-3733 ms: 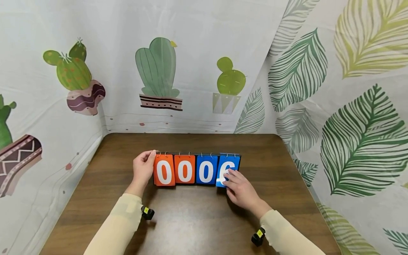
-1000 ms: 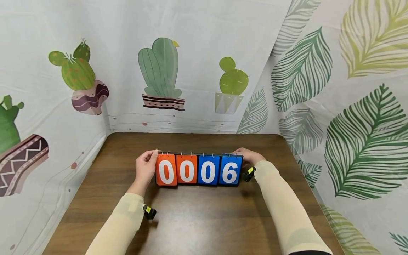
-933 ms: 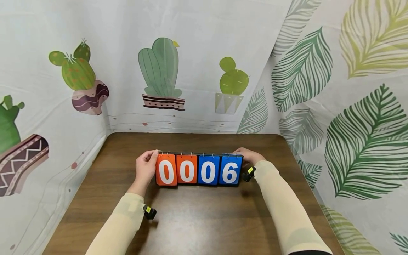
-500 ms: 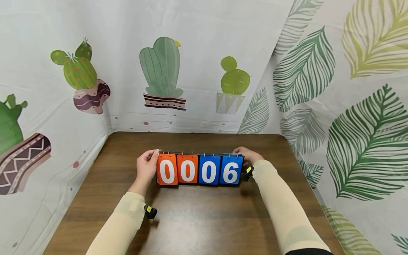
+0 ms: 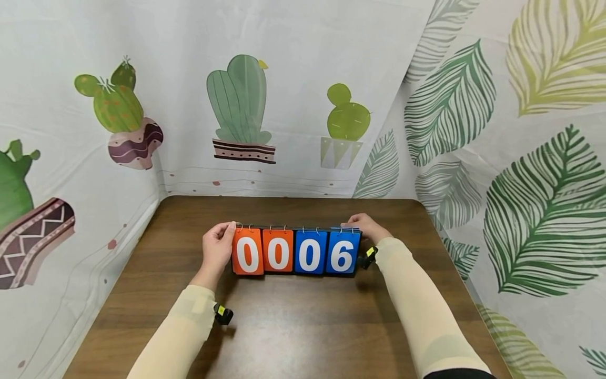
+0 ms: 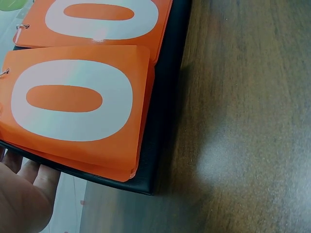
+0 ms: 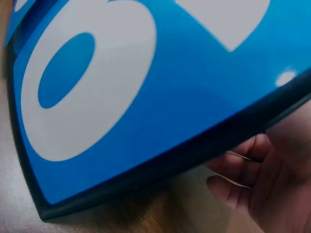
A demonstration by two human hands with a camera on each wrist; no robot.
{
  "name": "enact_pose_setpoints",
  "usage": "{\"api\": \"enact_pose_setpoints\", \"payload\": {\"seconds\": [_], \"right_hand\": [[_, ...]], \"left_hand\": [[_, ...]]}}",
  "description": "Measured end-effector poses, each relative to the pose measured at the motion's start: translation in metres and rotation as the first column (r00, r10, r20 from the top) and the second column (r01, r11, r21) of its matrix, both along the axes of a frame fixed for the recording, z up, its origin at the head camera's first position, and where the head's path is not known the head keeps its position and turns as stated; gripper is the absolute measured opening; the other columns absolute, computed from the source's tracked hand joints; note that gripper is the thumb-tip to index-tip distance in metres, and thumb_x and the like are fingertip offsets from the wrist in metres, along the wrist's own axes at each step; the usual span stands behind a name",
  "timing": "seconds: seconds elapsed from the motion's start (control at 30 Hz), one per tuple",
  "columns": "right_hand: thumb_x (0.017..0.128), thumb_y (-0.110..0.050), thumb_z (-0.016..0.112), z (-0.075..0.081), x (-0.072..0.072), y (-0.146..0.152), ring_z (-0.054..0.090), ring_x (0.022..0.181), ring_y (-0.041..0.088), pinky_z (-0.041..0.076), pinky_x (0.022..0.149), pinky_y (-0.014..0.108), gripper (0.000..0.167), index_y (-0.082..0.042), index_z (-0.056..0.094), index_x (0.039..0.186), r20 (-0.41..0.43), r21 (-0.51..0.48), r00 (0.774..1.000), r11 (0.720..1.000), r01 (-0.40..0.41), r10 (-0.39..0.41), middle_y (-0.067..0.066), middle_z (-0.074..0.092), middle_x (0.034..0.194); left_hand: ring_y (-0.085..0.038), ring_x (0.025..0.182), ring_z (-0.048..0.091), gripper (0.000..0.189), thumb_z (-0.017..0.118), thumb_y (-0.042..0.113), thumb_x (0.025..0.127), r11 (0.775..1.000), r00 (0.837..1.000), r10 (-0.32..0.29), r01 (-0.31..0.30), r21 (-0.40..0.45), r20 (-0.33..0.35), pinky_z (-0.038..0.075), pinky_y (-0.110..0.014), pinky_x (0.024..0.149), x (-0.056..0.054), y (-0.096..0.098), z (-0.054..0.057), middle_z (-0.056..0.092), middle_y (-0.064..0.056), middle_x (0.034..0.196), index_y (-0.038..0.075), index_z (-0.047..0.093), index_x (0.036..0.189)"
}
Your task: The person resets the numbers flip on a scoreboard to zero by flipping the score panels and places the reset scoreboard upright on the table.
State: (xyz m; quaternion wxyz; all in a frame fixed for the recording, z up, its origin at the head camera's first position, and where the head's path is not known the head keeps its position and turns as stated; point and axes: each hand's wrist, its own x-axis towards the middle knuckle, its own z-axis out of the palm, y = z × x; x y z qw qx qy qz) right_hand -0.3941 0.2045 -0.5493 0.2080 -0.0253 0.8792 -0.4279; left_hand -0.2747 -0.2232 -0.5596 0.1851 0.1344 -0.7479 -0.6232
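A flip scoreboard (image 5: 294, 251) stands tilted on the table, its ringed cards showing 0 0 on orange and 0 6 on blue. My left hand (image 5: 218, 247) grips its left end, thumb at the upper corner and fingers behind the black backing, as the left wrist view shows. Behind the right end is my right hand (image 5: 369, 228), with fingertips near the top edge by a sliver of blue card. In the right wrist view the right hand's fingers (image 7: 238, 165) are bent behind the black frame. What they touch there is hidden.
The brown wooden table (image 5: 293, 326) extends in front of the scoreboard. Hanging cloth with printed cacti (image 5: 243, 105) and leaves (image 5: 544, 210) surrounds its back and sides. A small black wrist camera (image 5: 223, 314) sits on each sleeve.
The right hand has left the front of the 6 card and gone behind the scoreboard's right end. Lately its fingers have shifted slightly up and left. The left hand keeps its grip.
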Motion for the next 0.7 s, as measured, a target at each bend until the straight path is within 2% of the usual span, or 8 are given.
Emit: {"api": "enact_pose_setpoints", "payload": {"seconds": [0.2,0.27,0.4,0.5,0.6,0.7], "right_hand": [[0.1,-0.023,0.066,0.012,-0.005,0.002,0.063,0.083,0.015,0.055,0.069,0.026,0.027,0.0,0.072,0.114,-0.022,-0.034,1.0,0.999,0.015,-0.016,0.009,0.072,0.102],[0.1,-0.021,0.066,0.018,-0.006,0.003,0.062,0.082,0.014,0.054,0.069,0.025,0.029,0.001,0.07,0.119,-0.001,-0.071,0.999,0.997,0.038,-0.038,0.007,0.071,0.1],[0.101,-0.018,0.065,0.031,-0.009,0.006,0.064,0.073,0.014,0.057,0.071,0.03,0.03,0.001,0.066,0.124,0.074,-0.169,0.993,0.98,0.102,-0.09,0.001,0.069,0.086],[0.102,-0.018,0.063,0.044,-0.01,0.009,0.066,0.071,0.016,0.061,0.084,0.041,0.03,0.0,0.063,0.126,0.117,-0.226,0.988,0.966,0.126,-0.102,0.002,0.07,0.084],[0.103,-0.018,0.062,0.057,-0.012,0.01,0.069,0.075,0.018,0.059,0.094,0.05,0.028,-0.001,0.061,0.126,0.125,-0.257,0.988,0.959,0.12,-0.09,0.005,0.071,0.087],[0.103,-0.016,0.063,0.069,-0.016,0.009,0.071,0.075,0.02,0.061,0.089,0.048,0.022,-0.004,0.06,0.121,0.123,-0.297,0.988,0.947,0.126,-0.093,0.006,0.072,0.088]], "left_hand": [[-0.008,0.078,0.063,0.038,0.07,0.041,0.098,1.0,1.0,-0.004,0.004,0.002,0.008,0.053,-0.018,0.067,0.001,0.0,0.002,0.07,0.008,0.087,0.007,0.076,0.113],[-0.007,0.079,0.063,0.039,0.07,0.041,0.098,1.0,1.0,-0.005,0.005,0.002,0.01,0.053,-0.018,0.068,0.001,0.001,0.002,0.07,0.007,0.088,0.007,0.076,0.114],[-0.006,0.078,0.064,0.039,0.07,0.041,0.098,1.0,1.0,-0.006,0.006,0.0,0.005,0.054,-0.018,0.067,0.0,0.0,0.001,0.072,0.005,0.089,0.006,0.076,0.113],[-0.006,0.078,0.064,0.039,0.07,0.041,0.098,1.0,1.0,-0.006,0.006,-0.002,0.002,0.054,-0.017,0.067,0.0,0.0,0.001,0.072,0.003,0.09,0.006,0.076,0.113],[-0.007,0.078,0.064,0.039,0.07,0.042,0.098,1.0,1.0,-0.008,0.008,-0.002,0.004,0.054,-0.017,0.067,0.001,0.0,0.002,0.072,0.002,0.092,0.007,0.076,0.113],[-0.007,0.078,0.064,0.039,0.069,0.042,0.098,1.0,1.0,-0.01,0.01,-0.004,0.007,0.054,-0.017,0.067,0.001,0.0,0.001,0.071,0.003,0.092,0.007,0.076,0.114]]}}
